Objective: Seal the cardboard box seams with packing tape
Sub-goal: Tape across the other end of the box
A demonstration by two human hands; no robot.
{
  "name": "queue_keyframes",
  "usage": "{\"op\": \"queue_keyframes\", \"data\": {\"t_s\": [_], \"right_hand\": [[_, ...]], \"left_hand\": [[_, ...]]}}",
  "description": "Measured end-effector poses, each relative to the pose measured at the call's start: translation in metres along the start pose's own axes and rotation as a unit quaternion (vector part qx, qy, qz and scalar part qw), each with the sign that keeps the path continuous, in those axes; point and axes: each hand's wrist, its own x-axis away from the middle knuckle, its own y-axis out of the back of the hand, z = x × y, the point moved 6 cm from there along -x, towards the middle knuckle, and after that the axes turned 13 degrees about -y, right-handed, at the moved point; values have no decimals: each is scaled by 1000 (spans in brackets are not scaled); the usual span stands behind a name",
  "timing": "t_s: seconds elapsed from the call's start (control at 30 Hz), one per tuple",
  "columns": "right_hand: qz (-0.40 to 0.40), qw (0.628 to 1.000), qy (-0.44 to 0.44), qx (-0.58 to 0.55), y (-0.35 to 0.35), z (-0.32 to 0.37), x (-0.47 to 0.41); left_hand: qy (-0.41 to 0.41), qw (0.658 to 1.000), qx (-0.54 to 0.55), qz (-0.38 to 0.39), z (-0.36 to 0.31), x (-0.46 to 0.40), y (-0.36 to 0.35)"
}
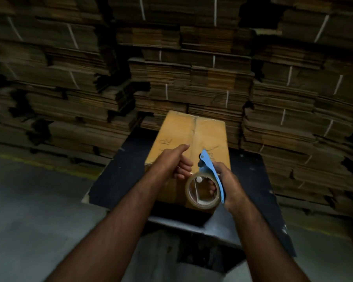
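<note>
A closed brown cardboard box (200, 131) lies lengthwise on a dark table (120, 176), its centre seam running away from me with glossy tape on the far part. My right hand (228, 186) grips a blue tape dispenser (210, 169) loaded with a clear tape roll (203, 192), held just above the box's near end. My left hand (175, 161) hovers over the box beside the dispenser, fingers curled and thumb out, pinching what looks like the loose tape end. The box's near edge is hidden behind both hands.
Tall stacks of flattened cardboard bundles (192, 78) bound with white straps wall in the far side and both flanks. Grey concrete floor (29, 210) with a yellow line lies to the left. The table's front metal edge (192, 226) is close to me.
</note>
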Motion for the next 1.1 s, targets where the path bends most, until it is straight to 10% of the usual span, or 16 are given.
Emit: {"op": "queue_keyframes", "data": {"t_s": [0.53, 0.9, 1.1], "right_hand": [[13, 988, 95, 118, -50, -26, 30], [-142, 796, 275, 520, -43, 65, 47], [-85, 725, 307, 610, -37, 50, 10]], "left_hand": [[46, 996, 70, 8, 35, 16, 40], [-99, 994, -43, -25, -21, -34, 42], [-100, 986, -80, -109, 27, -38, 54]]}}
